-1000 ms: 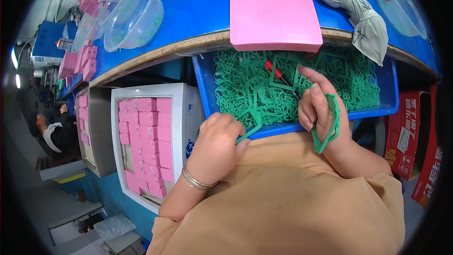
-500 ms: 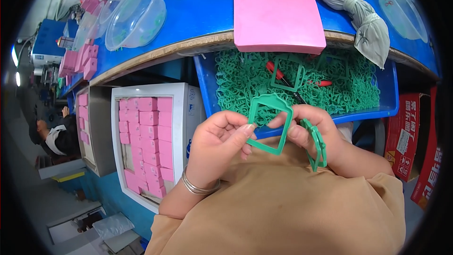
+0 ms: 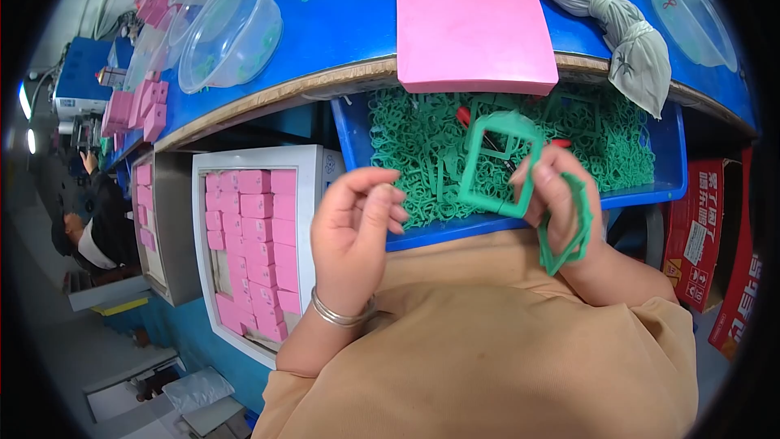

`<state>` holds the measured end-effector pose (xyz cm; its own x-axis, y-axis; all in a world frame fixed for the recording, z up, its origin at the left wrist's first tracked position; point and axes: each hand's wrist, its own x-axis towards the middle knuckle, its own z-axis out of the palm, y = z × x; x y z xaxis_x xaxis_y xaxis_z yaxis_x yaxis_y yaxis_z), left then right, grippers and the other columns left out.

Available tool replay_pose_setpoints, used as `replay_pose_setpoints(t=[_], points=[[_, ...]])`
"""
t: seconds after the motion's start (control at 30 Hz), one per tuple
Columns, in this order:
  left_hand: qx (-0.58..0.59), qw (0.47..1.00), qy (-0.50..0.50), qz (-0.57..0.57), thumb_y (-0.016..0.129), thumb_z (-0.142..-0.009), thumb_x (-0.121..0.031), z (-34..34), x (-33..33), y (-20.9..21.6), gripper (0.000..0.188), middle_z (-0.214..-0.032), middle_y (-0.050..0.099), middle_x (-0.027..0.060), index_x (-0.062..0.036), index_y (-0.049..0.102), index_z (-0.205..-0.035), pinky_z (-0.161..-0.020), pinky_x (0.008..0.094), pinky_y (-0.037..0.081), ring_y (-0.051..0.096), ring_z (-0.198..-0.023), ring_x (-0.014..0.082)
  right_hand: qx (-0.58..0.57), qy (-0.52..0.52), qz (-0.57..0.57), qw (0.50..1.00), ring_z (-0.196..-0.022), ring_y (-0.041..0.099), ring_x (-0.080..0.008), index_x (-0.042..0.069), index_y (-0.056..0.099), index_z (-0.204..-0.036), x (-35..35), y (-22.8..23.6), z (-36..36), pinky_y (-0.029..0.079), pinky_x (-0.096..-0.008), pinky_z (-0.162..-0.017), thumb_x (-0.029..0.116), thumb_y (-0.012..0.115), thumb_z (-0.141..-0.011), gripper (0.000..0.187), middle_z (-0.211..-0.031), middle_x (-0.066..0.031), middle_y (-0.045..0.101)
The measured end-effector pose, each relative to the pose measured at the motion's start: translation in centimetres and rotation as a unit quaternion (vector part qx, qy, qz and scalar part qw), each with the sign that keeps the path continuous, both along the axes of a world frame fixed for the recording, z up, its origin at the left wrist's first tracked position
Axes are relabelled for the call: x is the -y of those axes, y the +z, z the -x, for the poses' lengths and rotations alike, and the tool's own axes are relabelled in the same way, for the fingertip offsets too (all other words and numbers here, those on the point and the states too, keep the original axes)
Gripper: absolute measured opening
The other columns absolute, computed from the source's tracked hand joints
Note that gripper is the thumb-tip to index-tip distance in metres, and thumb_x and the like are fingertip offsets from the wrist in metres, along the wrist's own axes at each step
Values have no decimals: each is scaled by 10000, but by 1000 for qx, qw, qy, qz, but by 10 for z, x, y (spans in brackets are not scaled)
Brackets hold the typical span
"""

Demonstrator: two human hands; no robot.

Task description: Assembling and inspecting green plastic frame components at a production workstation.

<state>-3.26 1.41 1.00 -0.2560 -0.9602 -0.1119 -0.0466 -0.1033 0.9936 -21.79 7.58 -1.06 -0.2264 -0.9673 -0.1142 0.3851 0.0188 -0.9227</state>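
Observation:
My right hand [image 3: 561,203] pinches the edge of a thin green rubbery frame [image 3: 469,167], rectangular with a shaped top, blurred by motion. More green frames [image 3: 578,244] hang together in that same hand, against the palm and lower fingers. To the left, apart from the frame, my left hand [image 3: 353,228] is raised with its fingers curled and its thumb against them. Whatever it pinches, if anything, is too small to see. Both hands are at the near edge of a blue tray [image 3: 353,150] heaped with green rubbery scraps [image 3: 422,146].
A pink block [image 3: 475,24] sits on the blue table edge beyond the tray. A tied grey cloth bag [image 3: 605,8] and clear plastic bowls [image 3: 236,36] are on the table. Pink blocks [image 3: 256,228] fill a white-framed case at left. Red-handled tools lie in the scraps. Red cartons [image 3: 699,228] stand right.
My left hand has let go of the green frame and drawn back to the left. My right hand has carried the frame up and to the right, over the scraps.

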Motion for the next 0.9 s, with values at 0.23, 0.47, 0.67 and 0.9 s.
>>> replay_pose_setpoints(t=[0.23, 0.47, 0.67, 0.9], points=[[363, 847, -172, 347, 592, -693, -18, -3, 22, -31, 86, -714, 527, 114, 0, 545, -762, -552, 303, 426, 518, -615, 229, 18, -88, 13, 996, -458, 271, -61, 75, 437, -818, 5, -9, 0, 226, -179, -414, 261, 428, -863, 192, -567, 9, 317], [457, 840, -167, 239, 663, -661, -168, 19, 19, -48, 291, -646, 498, 122, 33, 523, -820, -547, 328, 423, 501, -592, 254, 39, -86, 13, 995, -439, 299, -51, 46, 420, -798, 8, -11, 1, 232, -184, -398, 173, 411, -882, 153, -536, 15, 328], [374, 892, -151, 201, 649, -665, -97, 25, 18, -56, 256, -674, 490, 89, 24, 479, -814, -529, 266, 410, 474, -565, 164, 35, -85, 7, 996, -434, 299, -53, 43, 434, -806, 8, -10, 0, 233, -188, -401, 185, 402, -886, 166, -512, 10, 322], [-1, 999, -35, -26, 534, -742, 43, 24, 23, -55, 199, -783, 533, 50, 5, 448, -918, -537, 182, 404, 463, -607, 52, 32, -65, -1, 997, -462, 281, -66, 62, 435, -828, 7, -12, 1, 228, -185, -413, 256, 431, -857, 195, -564, 6, 309]])
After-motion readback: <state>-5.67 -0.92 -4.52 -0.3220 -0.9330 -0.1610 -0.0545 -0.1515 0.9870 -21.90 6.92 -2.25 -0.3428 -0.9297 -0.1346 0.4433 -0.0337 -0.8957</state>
